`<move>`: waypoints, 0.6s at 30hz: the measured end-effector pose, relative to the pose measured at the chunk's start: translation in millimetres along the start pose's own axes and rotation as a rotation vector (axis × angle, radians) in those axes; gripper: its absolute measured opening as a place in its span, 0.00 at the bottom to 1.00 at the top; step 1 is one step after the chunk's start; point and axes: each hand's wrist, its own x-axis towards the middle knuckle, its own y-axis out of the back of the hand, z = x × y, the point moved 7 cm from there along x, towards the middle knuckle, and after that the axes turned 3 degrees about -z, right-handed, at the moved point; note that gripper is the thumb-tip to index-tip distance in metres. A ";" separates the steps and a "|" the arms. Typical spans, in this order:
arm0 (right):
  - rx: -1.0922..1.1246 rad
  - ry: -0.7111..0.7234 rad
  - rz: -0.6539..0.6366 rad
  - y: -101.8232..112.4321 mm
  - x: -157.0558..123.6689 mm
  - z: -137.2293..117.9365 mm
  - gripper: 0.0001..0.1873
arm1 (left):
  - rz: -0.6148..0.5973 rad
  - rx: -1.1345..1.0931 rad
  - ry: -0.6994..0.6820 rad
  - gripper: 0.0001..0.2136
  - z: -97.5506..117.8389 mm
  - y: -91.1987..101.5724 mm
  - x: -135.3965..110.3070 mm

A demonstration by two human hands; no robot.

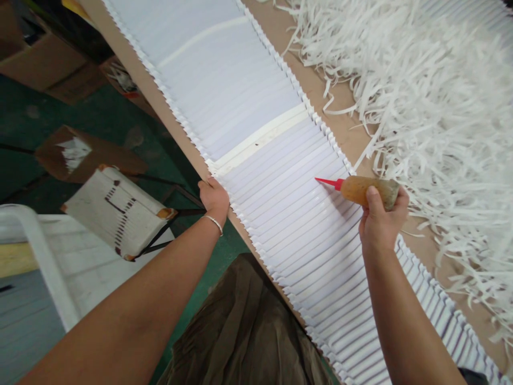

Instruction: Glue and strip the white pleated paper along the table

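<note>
the glue bottle [363, 191] sits gripped in the right hand [382, 214].

White sheets [276, 179], heaped strips [452, 117] and cardboard boxes [52, 64] suggest a workshop.

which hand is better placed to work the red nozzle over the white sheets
Likely the right hand: it holds the squeeze bottle, red nozzle over white sheets; the left hand rests at the table edge.

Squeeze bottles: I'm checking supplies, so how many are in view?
1: the amber bottle with a red nozzle, held in the right hand over the white sheets. Others could be hidden.
</note>
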 end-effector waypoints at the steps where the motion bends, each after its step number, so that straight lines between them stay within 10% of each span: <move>1: 0.005 -0.011 -0.003 -1.4 -8.8 -2.4 0.35 | 0.002 -0.001 0.007 0.10 0.0 0.4 -0.4; 18: -0.308 -0.040 -0.238 -39.5 -147.7 -38.9 0.38 | -0.021 -0.022 0.036 0.13 -3.6 -2.4 -2.3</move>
